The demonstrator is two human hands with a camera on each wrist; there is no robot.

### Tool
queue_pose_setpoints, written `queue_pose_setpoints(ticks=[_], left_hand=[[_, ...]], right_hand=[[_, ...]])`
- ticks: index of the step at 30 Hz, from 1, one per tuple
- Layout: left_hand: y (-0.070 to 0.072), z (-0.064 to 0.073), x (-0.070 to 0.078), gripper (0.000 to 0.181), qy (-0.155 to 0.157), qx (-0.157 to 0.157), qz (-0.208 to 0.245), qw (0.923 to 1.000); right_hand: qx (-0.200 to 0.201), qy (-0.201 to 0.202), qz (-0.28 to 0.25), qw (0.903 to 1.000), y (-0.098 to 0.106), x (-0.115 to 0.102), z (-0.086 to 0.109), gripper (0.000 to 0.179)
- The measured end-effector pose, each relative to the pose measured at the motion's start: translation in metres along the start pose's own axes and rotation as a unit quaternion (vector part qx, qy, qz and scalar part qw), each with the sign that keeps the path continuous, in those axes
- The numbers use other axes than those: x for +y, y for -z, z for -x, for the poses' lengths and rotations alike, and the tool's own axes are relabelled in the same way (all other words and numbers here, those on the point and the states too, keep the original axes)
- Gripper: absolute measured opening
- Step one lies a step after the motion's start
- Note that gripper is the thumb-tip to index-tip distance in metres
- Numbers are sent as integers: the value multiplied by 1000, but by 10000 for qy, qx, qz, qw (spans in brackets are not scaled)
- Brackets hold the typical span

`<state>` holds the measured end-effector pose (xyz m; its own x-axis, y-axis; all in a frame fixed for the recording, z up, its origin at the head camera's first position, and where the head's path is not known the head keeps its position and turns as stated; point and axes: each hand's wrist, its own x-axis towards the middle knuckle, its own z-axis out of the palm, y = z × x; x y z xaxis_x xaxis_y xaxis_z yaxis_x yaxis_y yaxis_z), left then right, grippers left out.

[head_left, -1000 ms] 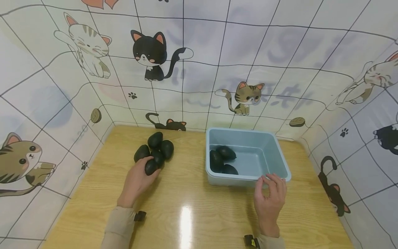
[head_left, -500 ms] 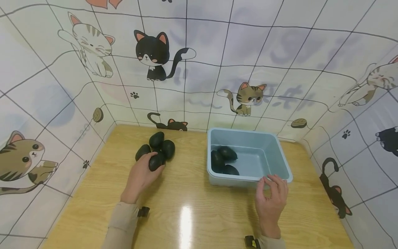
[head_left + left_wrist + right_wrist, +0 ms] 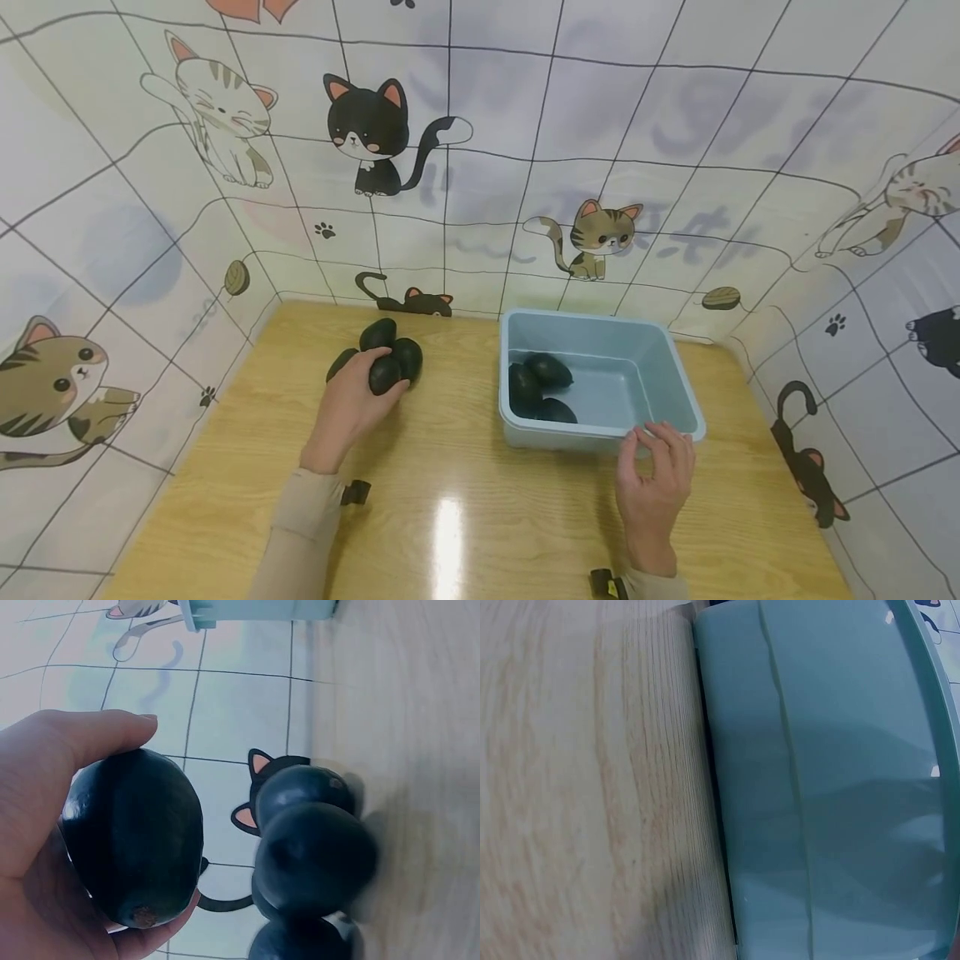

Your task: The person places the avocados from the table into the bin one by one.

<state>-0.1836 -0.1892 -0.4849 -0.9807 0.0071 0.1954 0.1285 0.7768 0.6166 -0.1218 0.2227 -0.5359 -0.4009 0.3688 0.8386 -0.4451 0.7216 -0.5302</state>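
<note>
My left hand [image 3: 352, 408] grips a dark green avocado [image 3: 386, 375] between thumb and fingers. In the left wrist view the held avocado [image 3: 135, 840] shows its brown stem scar and is apart from a group of other avocados [image 3: 315, 859]. Around it in the head view lie a far avocado [image 3: 378, 333], a right one [image 3: 410, 358] and a partly hidden left one [image 3: 341, 363]. My right hand [image 3: 654, 496] pinches the front rim of a light blue plastic bin [image 3: 600, 327], near its right corner. Three avocados [image 3: 550, 369] sit in the bin's left part.
The wooden table [image 3: 450, 483] ends at walls covered in a cat-patterned sheet [image 3: 480, 183] at the back and sides. Bare tabletop lies between the avocado group and the bin. The bin's outer wall [image 3: 757, 787] fills much of the right wrist view.
My left hand has moved slightly forward and right, and the avocado in its grip has come up over the others. My right hand stays at the bin's rim.
</note>
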Motion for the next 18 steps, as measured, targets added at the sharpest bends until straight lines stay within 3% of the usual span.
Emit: queue_pose_setpoints(ticks=[18], left_hand=[[7, -24, 37, 66, -375, -116, -112, 9992]], right_hand=[[-144, -68, 67, 9999, 1, 4, 2, 8]])
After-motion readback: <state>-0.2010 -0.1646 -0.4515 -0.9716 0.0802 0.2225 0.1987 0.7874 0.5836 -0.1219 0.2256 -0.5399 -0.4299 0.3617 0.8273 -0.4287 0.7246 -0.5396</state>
